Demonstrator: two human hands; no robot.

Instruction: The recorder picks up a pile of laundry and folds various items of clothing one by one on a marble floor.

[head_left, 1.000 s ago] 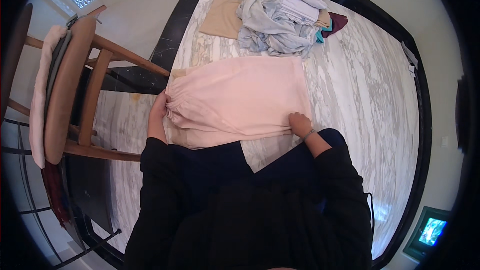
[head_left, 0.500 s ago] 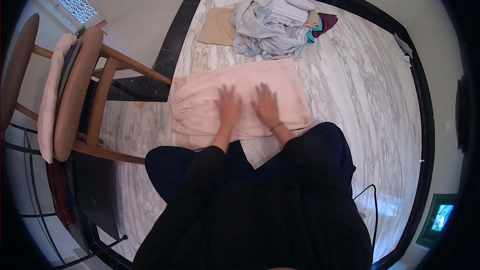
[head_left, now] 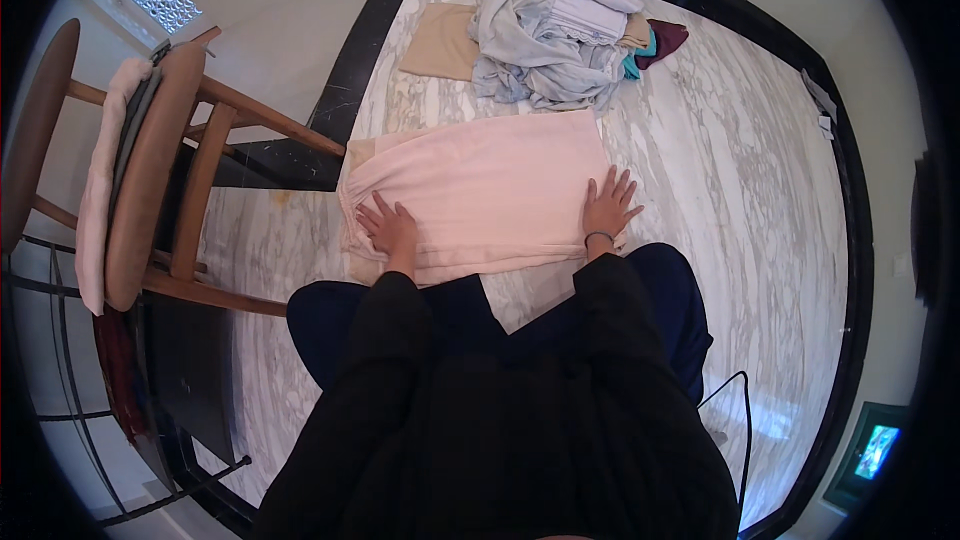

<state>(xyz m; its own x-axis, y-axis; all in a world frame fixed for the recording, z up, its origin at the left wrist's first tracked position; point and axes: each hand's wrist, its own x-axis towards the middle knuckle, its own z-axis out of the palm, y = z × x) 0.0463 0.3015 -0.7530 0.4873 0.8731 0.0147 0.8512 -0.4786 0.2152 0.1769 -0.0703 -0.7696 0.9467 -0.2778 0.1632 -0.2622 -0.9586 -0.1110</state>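
Observation:
A light pink garment (head_left: 490,175) with a gathered waistband at its left end lies folded lengthwise on the marble floor in front of my crossed legs. Beige cloth (head_left: 360,153) peeks out beneath its left edge. My left hand (head_left: 390,228) rests flat near the gathered end, fingers spread. At the opposite end, my right hand (head_left: 611,205) presses down on the right edge with its fingers fanned out, some reaching past the cloth. Neither hand grips anything. A thin dark band circles my right wrist.
Beyond the garment sits a heap of crumpled pale blue clothes (head_left: 545,35), with a folded tan cloth (head_left: 440,42) at its left. A wooden chair (head_left: 210,205) stands at the left, folded textiles (head_left: 108,180) on it. A black cable (head_left: 746,420) lies at lower right.
My hands have moved apart from the middle of the pink garment, the left toward the gathered end and the right to the opposite edge. The cloth looks smoother.

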